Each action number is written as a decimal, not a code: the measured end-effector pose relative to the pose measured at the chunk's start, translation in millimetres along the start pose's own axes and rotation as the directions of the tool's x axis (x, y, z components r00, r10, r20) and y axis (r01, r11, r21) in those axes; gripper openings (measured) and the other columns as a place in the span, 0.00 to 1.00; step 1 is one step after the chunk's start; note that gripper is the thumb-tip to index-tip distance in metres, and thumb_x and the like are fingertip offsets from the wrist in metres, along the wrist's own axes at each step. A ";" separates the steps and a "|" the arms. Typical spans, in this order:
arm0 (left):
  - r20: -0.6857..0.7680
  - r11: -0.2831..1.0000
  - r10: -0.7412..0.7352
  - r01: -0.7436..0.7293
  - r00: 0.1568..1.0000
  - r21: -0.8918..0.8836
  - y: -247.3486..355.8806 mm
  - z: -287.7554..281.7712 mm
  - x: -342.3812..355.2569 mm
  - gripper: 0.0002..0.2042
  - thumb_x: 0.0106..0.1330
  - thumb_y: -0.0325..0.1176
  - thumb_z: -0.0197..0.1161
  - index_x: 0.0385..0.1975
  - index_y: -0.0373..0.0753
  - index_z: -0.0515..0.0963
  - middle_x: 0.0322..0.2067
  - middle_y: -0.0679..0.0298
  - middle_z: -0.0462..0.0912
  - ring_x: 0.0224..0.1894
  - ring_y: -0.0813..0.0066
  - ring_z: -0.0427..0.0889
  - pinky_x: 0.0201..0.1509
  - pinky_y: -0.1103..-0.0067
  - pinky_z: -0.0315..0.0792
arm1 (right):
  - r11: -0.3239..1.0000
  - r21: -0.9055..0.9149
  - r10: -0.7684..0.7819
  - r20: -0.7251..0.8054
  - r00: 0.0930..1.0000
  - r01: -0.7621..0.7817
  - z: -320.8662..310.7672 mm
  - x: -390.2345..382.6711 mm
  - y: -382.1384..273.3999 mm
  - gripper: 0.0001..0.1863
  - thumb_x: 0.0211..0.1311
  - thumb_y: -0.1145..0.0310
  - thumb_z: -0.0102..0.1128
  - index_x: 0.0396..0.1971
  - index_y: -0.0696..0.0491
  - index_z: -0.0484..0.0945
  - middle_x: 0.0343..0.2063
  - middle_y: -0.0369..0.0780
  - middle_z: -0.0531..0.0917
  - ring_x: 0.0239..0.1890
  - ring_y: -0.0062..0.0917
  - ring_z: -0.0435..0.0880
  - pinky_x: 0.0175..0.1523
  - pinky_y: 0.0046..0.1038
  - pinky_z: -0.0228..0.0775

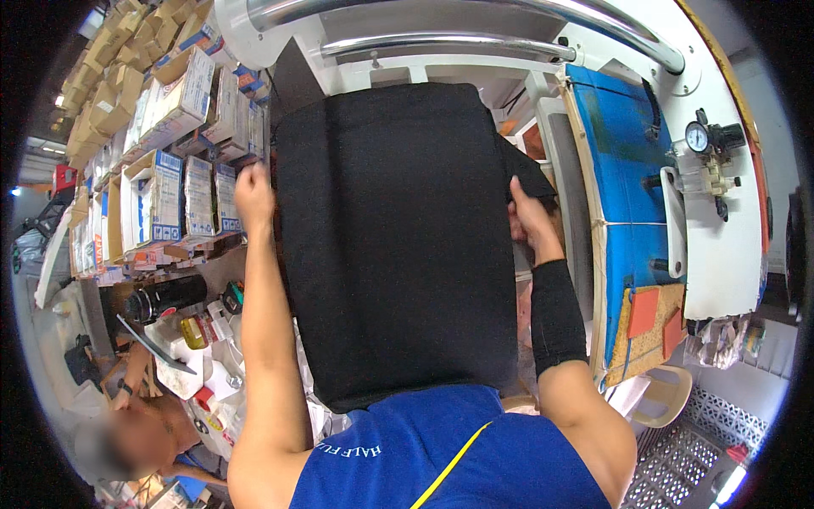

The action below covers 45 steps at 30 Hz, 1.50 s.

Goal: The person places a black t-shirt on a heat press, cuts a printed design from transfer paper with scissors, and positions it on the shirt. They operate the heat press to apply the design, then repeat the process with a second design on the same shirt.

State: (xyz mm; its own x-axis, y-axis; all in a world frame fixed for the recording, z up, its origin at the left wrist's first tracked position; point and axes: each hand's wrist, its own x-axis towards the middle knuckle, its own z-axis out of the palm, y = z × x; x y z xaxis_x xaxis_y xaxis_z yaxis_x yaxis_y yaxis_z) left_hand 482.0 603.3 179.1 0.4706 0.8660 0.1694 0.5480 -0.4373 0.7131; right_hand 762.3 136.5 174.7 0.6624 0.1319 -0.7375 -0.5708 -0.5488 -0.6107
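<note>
With the black cloth (394, 246) at twelve o'clock, I judge we are straightening it, left hand (254, 199) curled at ten, right hand (532, 219) half-bent at two, clamping I cannot tell; next calls for even tension.

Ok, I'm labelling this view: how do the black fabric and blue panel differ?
The black fabric is plain and looks wider; the blue panel is narrower and discoloured in patches. The fabric spreads between the left hand and right hand; the panel sits right of both.

Stacked cardboard boxes (184, 100), black cylindrical bottle (172, 298), round pressure gauge (697, 136)
</note>
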 end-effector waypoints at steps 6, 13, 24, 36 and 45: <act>0.548 0.146 -0.410 0.645 0.729 -0.750 -91.3 41.8 -103.6 0.29 0.78 0.56 0.53 0.58 0.34 0.81 0.53 0.54 0.86 0.53 0.59 0.83 0.64 0.65 0.72 | 0.707 0.699 -0.458 0.341 0.821 0.104 15.9 -2.8 11.6 0.41 0.76 0.37 0.49 0.75 0.54 0.63 0.73 0.43 0.69 0.74 0.39 0.65 0.77 0.43 0.55; 0.358 0.000 -0.430 0.396 0.829 -0.918 -147.0 4.1 -39.4 0.22 0.76 0.42 0.61 0.60 0.31 0.78 0.59 0.51 0.83 0.60 0.51 0.82 0.70 0.57 0.70 | 0.359 0.909 -0.320 -0.093 0.943 0.212 -18.7 71.7 -8.2 0.24 0.71 0.68 0.62 0.63 0.63 0.75 0.62 0.49 0.80 0.65 0.46 0.76 0.74 0.46 0.63; 0.287 0.032 -0.558 0.366 0.778 -0.930 -154.1 33.0 -36.8 0.19 0.71 0.30 0.66 0.54 0.21 0.78 0.54 0.51 0.85 0.55 0.55 0.83 0.68 0.64 0.71 | 0.550 0.805 -0.369 -0.004 0.929 0.222 -18.7 77.9 5.4 0.26 0.80 0.60 0.50 0.67 0.63 0.72 0.66 0.47 0.77 0.64 0.42 0.78 0.74 0.41 0.64; 0.380 -0.026 -0.642 0.477 0.666 -0.878 -108.1 20.4 -47.1 0.23 0.78 0.38 0.56 0.61 0.23 0.74 0.61 0.46 0.80 0.62 0.47 0.79 0.73 0.56 0.67 | 0.544 0.805 -0.325 -0.056 0.944 0.235 -12.8 84.6 -4.9 0.32 0.79 0.58 0.56 0.70 0.66 0.66 0.73 0.53 0.66 0.74 0.46 0.66 0.79 0.45 0.55; 0.862 0.320 -0.435 0.939 0.262 -0.124 -88.2 -76.7 -250.9 0.33 0.77 0.60 0.54 0.66 0.36 0.74 0.63 0.57 0.81 0.62 0.61 0.81 0.68 0.65 0.74 | 0.907 0.408 -0.245 0.305 0.920 0.106 -30.6 -69.0 157.1 0.27 0.80 0.49 0.52 0.60 0.59 0.79 0.56 0.43 0.84 0.59 0.32 0.81 0.68 0.37 0.69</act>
State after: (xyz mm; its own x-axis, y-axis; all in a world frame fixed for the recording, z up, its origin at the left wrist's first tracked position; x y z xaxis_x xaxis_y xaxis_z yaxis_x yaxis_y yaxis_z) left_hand 262.6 443.2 125.9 0.4808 0.2077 -0.8519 0.5316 0.7036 0.4715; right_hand 641.8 16.0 138.4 0.6018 0.5073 -0.6169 -0.6452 -0.1463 -0.7498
